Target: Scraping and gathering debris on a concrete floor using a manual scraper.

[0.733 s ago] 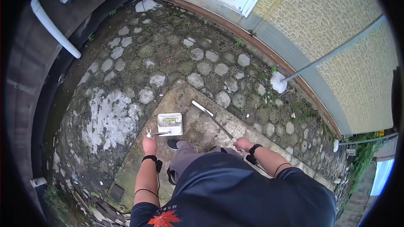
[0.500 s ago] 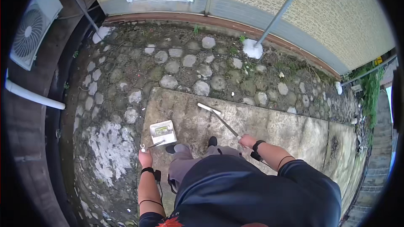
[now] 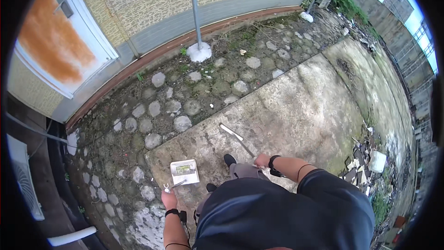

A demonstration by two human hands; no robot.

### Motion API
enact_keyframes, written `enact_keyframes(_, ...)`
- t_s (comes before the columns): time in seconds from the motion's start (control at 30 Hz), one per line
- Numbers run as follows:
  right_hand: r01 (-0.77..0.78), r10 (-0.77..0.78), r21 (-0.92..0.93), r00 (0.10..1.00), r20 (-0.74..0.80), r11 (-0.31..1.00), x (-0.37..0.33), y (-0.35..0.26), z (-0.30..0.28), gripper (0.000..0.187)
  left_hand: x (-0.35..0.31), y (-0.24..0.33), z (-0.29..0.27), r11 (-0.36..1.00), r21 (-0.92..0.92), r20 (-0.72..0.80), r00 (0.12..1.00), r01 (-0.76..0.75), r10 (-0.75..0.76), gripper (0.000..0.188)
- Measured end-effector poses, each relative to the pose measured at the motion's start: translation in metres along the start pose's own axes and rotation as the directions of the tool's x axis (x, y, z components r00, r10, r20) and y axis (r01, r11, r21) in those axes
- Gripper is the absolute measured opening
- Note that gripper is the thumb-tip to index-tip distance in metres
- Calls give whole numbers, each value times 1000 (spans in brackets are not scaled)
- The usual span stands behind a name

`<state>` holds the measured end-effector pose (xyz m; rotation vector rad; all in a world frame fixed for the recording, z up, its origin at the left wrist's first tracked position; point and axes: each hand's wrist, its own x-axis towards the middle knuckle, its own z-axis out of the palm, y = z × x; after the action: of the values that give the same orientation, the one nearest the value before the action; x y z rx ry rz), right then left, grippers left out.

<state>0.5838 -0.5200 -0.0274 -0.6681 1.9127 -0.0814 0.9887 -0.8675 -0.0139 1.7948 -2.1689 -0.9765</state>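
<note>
The person's left hand [image 3: 169, 198] is closed around the handle of a white dustpan [image 3: 190, 178], with a hooked white end [image 3: 166, 186] poking out past the fist. The dustpan lies just ahead of that hand, over the slab's left corner, with something yellow-green in it; from here I cannot tell whether its underside touches the concrete. The right hand [image 3: 262, 161] is clenched on the stick [image 3: 247, 148] of a broom, which slants forward and left to a narrow white head [image 3: 231, 132] at the slab, well apart from the dustpan. Each wrist wears a black band [image 3: 172, 212].

Between the hands I see two dark shoes [image 3: 229, 159], one a little ahead of the other, below a dark shirt [image 3: 277, 208]. The stained slab [image 3: 296, 106] stretches away to the right, where a heap of debris [image 3: 357, 165] lies beside a pale block [image 3: 377, 162]. Beyond the slab's far edge, round pavers [image 3: 182, 123] sit in mossy soil, up to a patterned yellow wall [image 3: 157, 0]. A grey pole [image 3: 194, 14] stands before it in a white base [image 3: 199, 53]. Far left is a white door [image 3: 99, 30] with a big orange stain; below it, a white pipe [image 3: 72, 236].
</note>
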Motion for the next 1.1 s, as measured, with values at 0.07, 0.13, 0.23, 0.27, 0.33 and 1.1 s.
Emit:
enact_keyframes(0.07, 239, -224, -405, 971, 85, 883, -7, -42, 18, 20, 7, 2, 2, 995, 6, 128, 987, -102, 100, 30)
enact_keyframes(0.13, 77, -63, -180, 995, 80, 981, -29, -72, 27, 21, 12, 1, 7, 985, 78, 208, 969, -153, 134, 30)
enact_keyframes(0.23, -90, 88, 112, 996, 28, 990, -43, -122, 56, 22, 16, -4, 16, 966, 130, 310, 935, -222, 173, 30)
enact_keyframes(0.27, 94, -73, -107, 979, 193, 990, -42, -133, 62, 24, 18, -5, 20, 964, 112, 323, 927, -240, 193, 30)
enact_keyframes(0.33, 122, -120, -10, 984, 132, 992, -49, -145, 89, 25, 22, -7, 24, 958, 133, 335, 921, -256, 200, 27)
enact_keyframes(1.1, -35, 517, 999, 855, 39, -18, -271, 60, 456, 25, -80, -6, 64, 697, 95, 346, 680, -711, 647, 29)
